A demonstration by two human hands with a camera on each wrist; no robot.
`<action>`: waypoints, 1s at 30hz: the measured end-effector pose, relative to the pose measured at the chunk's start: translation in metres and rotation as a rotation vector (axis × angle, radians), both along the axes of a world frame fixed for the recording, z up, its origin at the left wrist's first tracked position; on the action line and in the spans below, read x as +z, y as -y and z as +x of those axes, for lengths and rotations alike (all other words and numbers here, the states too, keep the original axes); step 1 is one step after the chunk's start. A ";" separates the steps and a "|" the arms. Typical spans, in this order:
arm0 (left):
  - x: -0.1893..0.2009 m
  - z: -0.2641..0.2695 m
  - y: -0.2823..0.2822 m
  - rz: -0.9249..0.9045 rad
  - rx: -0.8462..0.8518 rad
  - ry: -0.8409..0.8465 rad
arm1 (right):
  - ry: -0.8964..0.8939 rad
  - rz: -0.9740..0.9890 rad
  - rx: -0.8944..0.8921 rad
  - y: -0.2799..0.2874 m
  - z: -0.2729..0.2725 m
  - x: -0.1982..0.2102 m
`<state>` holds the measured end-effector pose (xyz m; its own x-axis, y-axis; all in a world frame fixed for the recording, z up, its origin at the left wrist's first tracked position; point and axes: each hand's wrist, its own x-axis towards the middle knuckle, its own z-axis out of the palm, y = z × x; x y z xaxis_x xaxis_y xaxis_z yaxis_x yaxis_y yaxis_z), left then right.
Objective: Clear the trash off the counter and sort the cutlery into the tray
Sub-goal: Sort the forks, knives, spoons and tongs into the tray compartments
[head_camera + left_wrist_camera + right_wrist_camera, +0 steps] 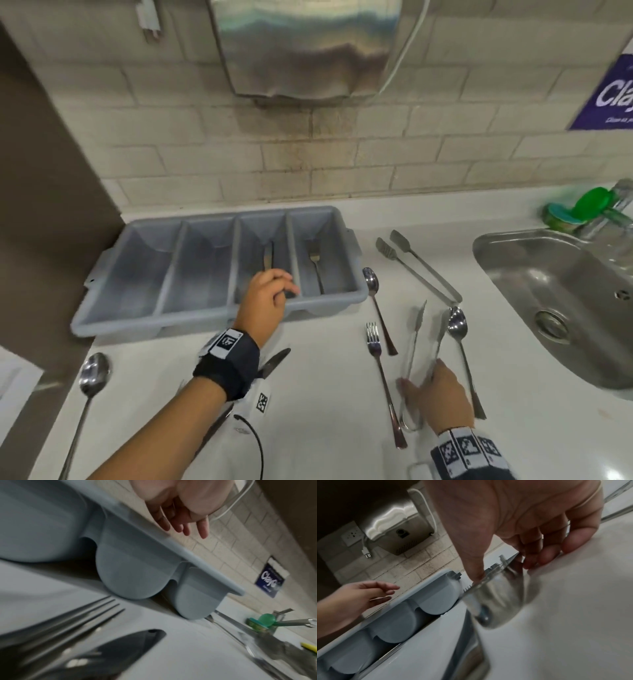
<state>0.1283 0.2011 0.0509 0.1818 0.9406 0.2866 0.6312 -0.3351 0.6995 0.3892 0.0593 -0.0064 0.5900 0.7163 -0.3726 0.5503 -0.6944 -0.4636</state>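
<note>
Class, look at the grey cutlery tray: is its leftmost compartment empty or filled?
Empty. In the head view the leftmost compartment of the grey cutlery tray shows only bare grey floor.

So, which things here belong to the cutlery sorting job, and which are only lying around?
Belong to the job:
- grey tray, with a knife and a fork inside
- loose spoons, fork, knife on the counter
- two tongs: far pair, near pair gripped by the right hand
- left hand, over the tray

Only lying around:
- sink
- hand dryer
- green bottle
- purple sign
</note>
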 end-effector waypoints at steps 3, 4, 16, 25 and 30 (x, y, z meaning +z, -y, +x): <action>0.002 -0.015 0.037 -0.083 -0.037 0.025 | -0.044 0.067 -0.025 0.001 0.003 0.007; -0.003 -0.025 0.049 -0.111 -0.033 0.022 | -0.084 0.135 -0.052 0.003 0.006 0.009; -0.068 -0.153 0.156 -0.369 0.362 -0.059 | -0.380 0.525 0.358 -0.057 -0.102 0.094; -0.068 -0.158 0.164 -0.344 0.399 0.020 | -0.311 0.302 0.621 -0.187 -0.282 0.080; -0.066 -0.162 0.161 -0.428 0.421 0.064 | -0.004 0.096 0.747 -0.209 -0.325 0.068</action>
